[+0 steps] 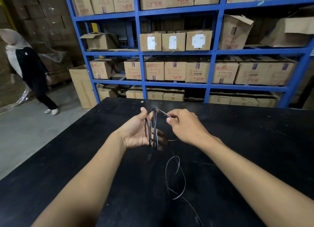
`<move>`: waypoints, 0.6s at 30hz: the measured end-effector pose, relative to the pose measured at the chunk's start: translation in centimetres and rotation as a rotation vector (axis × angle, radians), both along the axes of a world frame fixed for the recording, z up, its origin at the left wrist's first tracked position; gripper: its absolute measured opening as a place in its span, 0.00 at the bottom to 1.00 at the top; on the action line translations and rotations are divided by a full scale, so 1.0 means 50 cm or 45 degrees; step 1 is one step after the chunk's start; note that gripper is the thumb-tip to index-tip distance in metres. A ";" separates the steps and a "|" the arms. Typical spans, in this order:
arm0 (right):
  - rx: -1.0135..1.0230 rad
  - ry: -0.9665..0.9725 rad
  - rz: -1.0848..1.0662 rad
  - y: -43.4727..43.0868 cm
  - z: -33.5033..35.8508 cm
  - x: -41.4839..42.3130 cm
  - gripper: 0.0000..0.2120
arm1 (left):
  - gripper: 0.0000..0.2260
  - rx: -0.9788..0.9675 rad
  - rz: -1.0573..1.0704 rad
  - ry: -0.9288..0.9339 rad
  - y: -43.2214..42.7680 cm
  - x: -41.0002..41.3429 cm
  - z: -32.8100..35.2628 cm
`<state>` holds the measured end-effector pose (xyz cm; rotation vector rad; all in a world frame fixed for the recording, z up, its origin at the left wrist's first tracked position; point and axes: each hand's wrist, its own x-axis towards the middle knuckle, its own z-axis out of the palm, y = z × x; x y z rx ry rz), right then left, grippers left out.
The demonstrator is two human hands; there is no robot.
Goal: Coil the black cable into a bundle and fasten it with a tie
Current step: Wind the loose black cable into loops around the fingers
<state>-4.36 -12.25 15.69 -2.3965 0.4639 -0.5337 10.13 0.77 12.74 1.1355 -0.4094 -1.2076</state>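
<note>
Several loops of the black cable point(153, 126) hang upright across the palm of my left hand point(137, 131), held between thumb and fingers above the black table point(246, 142). My right hand point(184, 125) pinches a strand of the same cable just right of the coil's top. The loose remainder of the cable point(175, 175) trails down onto the table between my forearms in a wide loop and runs off toward the bottom edge. No tie can be made out.
Blue shelving point(209, 53) full of cardboard boxes stands behind the table's far edge. A person point(30, 70) walks on the grey floor at left, beside a tall cardboard box point(81, 86).
</note>
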 end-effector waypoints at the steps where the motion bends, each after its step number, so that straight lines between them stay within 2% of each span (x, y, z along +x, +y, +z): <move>1: 0.017 -0.005 -0.013 -0.001 -0.003 -0.005 0.10 | 0.28 0.015 0.007 -0.007 -0.001 0.001 0.002; 6: 0.099 -0.042 -0.025 -0.003 -0.014 -0.034 0.10 | 0.28 0.092 0.007 -0.023 -0.012 -0.004 0.000; 12: 0.233 -0.094 -0.061 0.020 -0.041 -0.054 0.11 | 0.30 0.054 -0.018 -0.015 -0.042 -0.018 -0.009; 18: 0.403 -0.128 -0.071 0.060 -0.091 -0.078 0.13 | 0.29 -0.062 0.116 0.149 -0.058 -0.004 0.006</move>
